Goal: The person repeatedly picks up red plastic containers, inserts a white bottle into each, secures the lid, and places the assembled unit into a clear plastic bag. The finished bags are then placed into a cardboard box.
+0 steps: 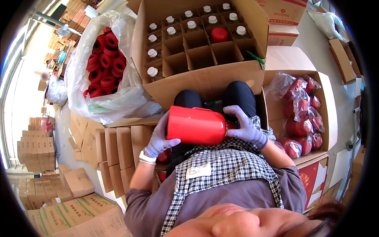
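Note:
A glossy red thermos jug body (197, 126) lies sideways above my lap, a handle-like strip along its upper side. My left hand (162, 137), in a pale purple glove, grips its wide end. Around the narrow neck end are the gloved fingers of my right hand (244, 127), which partly hide the neck. Beyond my knees stands an open cardboard carton (204, 80) with a divider grid. Several white-capped bottles (212, 19) fill many of its cells, and a red rounded top (219, 35) shows in one. Some front cells hold nothing visible.
A clear plastic bag (77, 77) of red ring-shaped parts (106, 60) stands at left. At right, an open box (328, 115) holds red pieces wrapped in plastic (299, 127). A green object (256, 57) rests at the carton's edge. Brown cardboard pieces (111, 146) stand beside my left arm.

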`<state>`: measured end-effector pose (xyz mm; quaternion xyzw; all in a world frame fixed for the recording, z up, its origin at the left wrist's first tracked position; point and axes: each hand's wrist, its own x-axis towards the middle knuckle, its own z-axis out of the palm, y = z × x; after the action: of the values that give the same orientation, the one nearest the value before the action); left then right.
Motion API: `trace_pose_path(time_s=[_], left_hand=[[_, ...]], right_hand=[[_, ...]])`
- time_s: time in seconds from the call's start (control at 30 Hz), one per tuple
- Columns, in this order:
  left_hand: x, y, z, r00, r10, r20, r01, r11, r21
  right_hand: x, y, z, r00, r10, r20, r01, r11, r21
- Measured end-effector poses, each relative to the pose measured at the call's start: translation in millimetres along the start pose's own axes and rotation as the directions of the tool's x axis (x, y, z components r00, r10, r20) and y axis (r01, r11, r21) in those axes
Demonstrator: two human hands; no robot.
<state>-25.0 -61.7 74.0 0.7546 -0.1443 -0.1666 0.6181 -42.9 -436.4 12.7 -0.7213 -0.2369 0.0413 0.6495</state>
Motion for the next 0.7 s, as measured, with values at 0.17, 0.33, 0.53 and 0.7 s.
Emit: trace_pose_path(time_s=[0.17,0.33,0.53,0.7], left_hand=[[-33.2,-65.8,14.9,0.993,-0.116,-0.004,0.068,0.613,-0.787],[6.1,-73.7,21.3,0.999,0.009,0.042,0.011,0.895,-0.446],[82.8,-97.3,52.2,0.982,0.121,0.149,-0.111,0.991,-0.072],[99.0,-121.0,67.7,0.983,0.133,0.128,-0.125,0.990,-0.068]], right_hand=[[22.6,-54.3,28.1,0.965,-0.239,-0.109,0.226,0.967,-0.118],[81.2,-140.6,29.8,0.830,-0.546,-0.113,0.491,0.812,-0.314],[117.0,-182.9,20.5,0.811,-0.585,-0.017,0.560,0.783,-0.269],[136.3,-168.4,25.5,0.900,-0.434,-0.045,0.409,0.875,-0.259]])
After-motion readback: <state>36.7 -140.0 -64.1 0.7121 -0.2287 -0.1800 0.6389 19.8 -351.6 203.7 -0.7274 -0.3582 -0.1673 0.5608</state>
